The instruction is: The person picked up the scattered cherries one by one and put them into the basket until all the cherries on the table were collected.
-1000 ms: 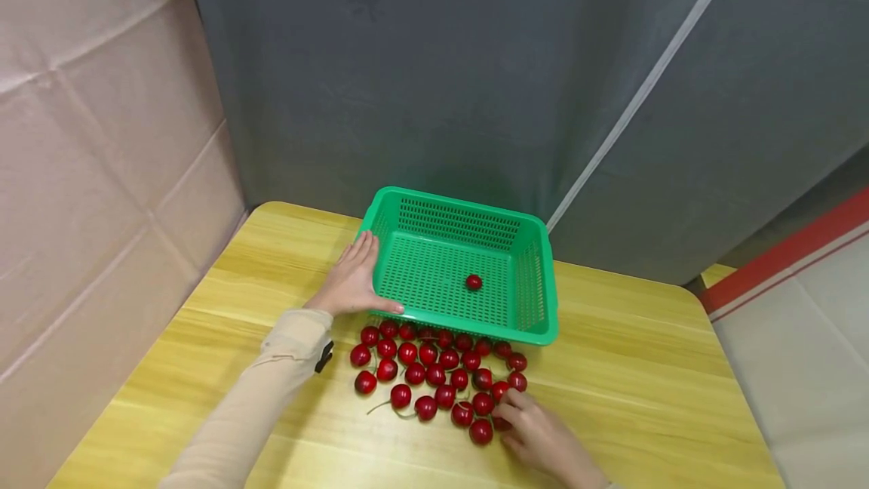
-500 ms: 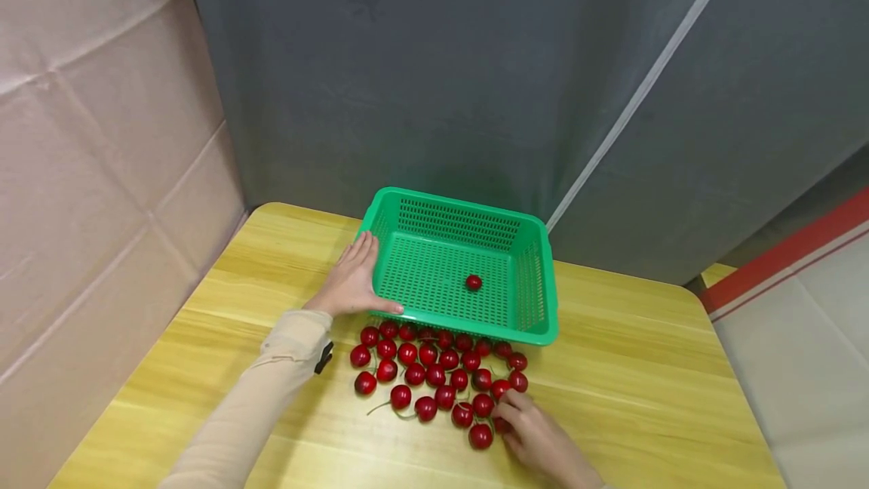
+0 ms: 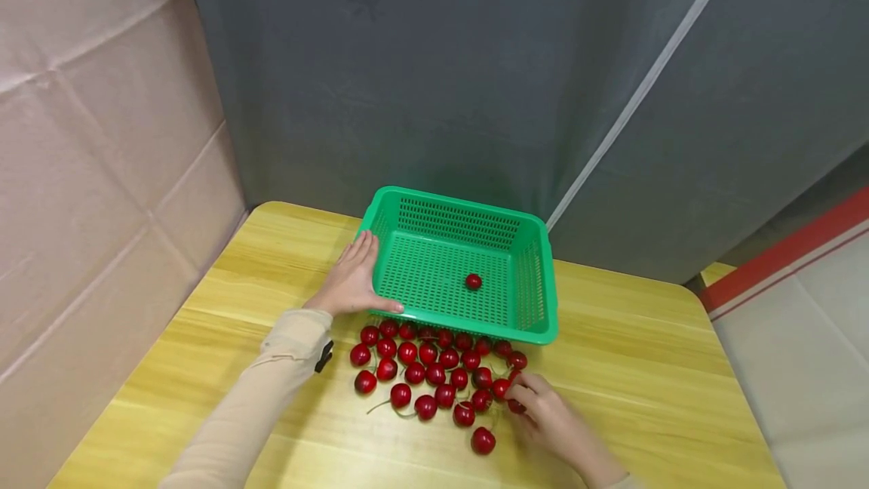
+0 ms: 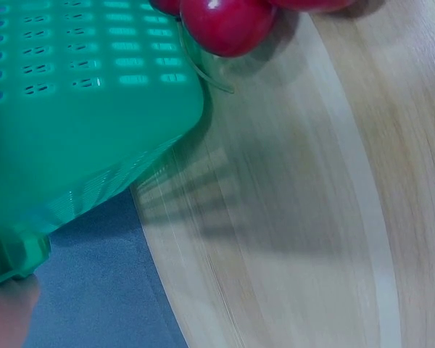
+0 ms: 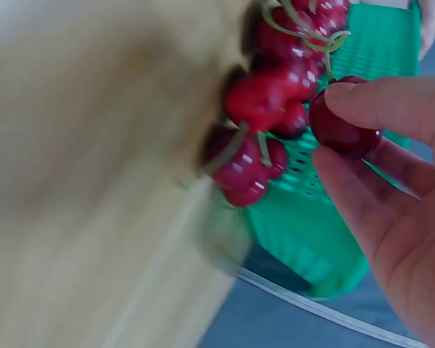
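A green perforated plastic basket (image 3: 547,278) stands at the back of the table with one cherry (image 3: 473,281) on its floor. My left hand (image 3: 349,285) rests on its front left corner, fingers straight over the left rim and thumb stretched along the front rim. In the left wrist view only a bit of that hand (image 4: 7,312) shows by the rim. My right hand (image 3: 551,419) pinches a dark red cherry (image 5: 346,129) between thumb and fingers, its stem upward. That cherry is raised beside the spread of red cherries (image 3: 434,374) before the basket.
Stems stick out among the several loose cherries. One cherry (image 3: 483,441) lies apart at the front. The wooden table (image 3: 652,383) ends at a grey curtain (image 3: 407,74) behind the basket, and a pale cloth wall (image 3: 102,172) rises on the left.
My right hand has moved a little right and up with a cherry in its fingers. The front cherry has rolled slightly toward me. The left hand and basket stay in place.
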The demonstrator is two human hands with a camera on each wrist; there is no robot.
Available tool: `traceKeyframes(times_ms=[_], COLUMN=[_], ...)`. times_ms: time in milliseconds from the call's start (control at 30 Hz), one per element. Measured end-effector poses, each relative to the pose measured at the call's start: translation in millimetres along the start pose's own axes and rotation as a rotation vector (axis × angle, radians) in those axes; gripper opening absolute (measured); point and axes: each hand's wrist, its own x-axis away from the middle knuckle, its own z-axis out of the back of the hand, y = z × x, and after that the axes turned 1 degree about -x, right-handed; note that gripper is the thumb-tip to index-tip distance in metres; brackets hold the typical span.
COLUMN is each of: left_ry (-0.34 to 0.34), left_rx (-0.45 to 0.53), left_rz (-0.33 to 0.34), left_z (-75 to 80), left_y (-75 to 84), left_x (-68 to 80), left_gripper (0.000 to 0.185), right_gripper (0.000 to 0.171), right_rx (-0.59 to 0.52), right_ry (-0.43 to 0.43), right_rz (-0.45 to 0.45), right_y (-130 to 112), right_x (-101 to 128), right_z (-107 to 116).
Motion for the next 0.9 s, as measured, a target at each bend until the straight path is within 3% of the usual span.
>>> traceKeyframes(times_ms=[533, 900], left_ry=[0.014, 0.003], left_rx=[0.005, 0.009], left_rz=[-0.002, 0.009], left_z=[1.0, 1.0], left_y=[0.0, 1.2], left_x=[0.5, 1.2], left_gripper=[0.133, 0.134], right_gripper=[0.038, 0.032], right_rx=[0.083, 0.079], right_ry=[0.026, -0.008], right_rz=[0.099, 0.195], right_y=[9.3, 30.3], right_x=[-32.4, -77.4], right_z=[46.2, 74.9])
